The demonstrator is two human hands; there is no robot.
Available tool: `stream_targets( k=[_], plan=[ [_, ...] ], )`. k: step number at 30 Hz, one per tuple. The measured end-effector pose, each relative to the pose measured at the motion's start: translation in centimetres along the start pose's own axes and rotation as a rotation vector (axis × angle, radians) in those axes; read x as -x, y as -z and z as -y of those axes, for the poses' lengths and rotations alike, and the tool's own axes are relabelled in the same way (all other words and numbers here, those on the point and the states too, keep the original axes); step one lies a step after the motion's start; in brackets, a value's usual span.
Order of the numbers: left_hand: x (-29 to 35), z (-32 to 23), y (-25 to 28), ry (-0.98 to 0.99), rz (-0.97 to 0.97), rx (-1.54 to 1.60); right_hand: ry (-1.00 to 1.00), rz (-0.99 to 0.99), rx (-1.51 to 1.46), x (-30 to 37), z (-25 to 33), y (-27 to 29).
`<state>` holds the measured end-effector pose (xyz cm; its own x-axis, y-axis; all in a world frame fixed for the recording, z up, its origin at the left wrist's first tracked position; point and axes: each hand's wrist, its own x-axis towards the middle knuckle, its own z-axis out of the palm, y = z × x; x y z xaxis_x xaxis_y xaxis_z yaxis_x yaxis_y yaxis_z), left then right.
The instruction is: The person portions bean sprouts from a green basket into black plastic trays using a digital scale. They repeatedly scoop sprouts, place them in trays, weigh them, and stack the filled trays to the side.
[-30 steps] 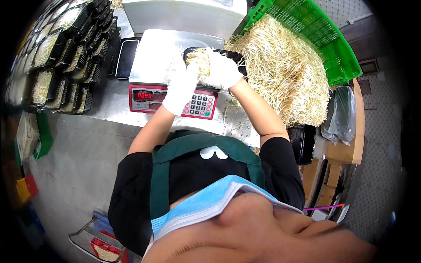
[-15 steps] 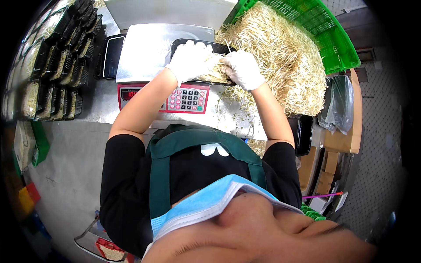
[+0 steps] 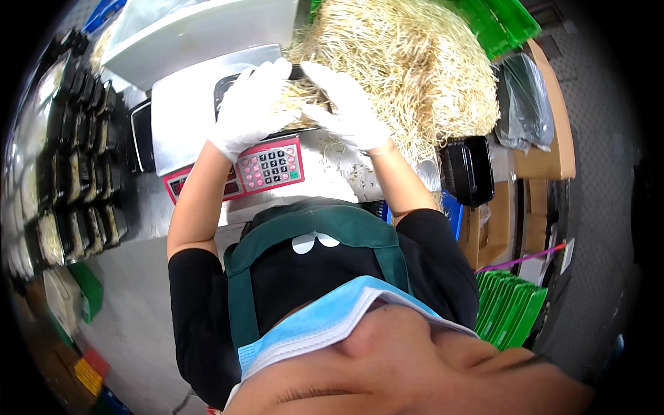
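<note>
A black plastic tray (image 3: 220, 88) with bean sprouts (image 3: 297, 95) in it sits on the silver platform (image 3: 176, 114) of a weighing scale, whose red keypad panel (image 3: 271, 166) faces me. My left hand (image 3: 252, 107), in a white glove, lies over the tray's left part with its fingers stretched out. At the right end of the tray is my right hand (image 3: 349, 104), also gloved, thumb and fingers apart beside the sprouts. Neither hand visibly grips anything. The hands hide much of the tray. A large pile of bean sprouts (image 3: 415, 69) lies just beyond my right hand.
Stacks of filled black trays (image 3: 83, 162) stand at the left, near a dark white-edged object (image 3: 142, 135). A pale box (image 3: 200, 45) is behind the scale. To the right are a green crate (image 3: 501, 28), stacked black trays (image 3: 470, 169) and a cardboard box (image 3: 560, 131) with plastic bags.
My right hand's fingers have come apart from the sprouts they were gathered on. My left hand now reaches flatter over the tray. The whole view has turned and shifted.
</note>
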<state>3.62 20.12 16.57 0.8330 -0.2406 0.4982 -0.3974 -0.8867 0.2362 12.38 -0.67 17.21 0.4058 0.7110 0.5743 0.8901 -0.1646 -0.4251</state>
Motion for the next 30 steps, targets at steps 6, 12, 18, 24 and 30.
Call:
stream_targets(
  k=[6,12,18,24,30],
  plan=[
    [1.1,-0.4,0.7,0.152,0.097,-0.123,-0.494,0.036,0.189,14.9,-3.5,5.0],
    [-1.5,-0.8,0.7,0.288,0.11,-0.091,-0.425,0.292,0.41,19.3,-6.4,-1.1],
    [-1.6,-7.3,2.0,0.214,-0.047,0.077,-0.248,0.384,0.995,11.9,-14.5,6.2],
    [1.6,-12.1,-7.5,0.427,0.531,0.899,-0.009,0.563,1.263,10.8,-20.5,5.0],
    [4.5,-11.4,-17.0,0.38,0.562,0.984,-0.021,0.53,1.123,10.5,-21.5,5.0]
  ],
)
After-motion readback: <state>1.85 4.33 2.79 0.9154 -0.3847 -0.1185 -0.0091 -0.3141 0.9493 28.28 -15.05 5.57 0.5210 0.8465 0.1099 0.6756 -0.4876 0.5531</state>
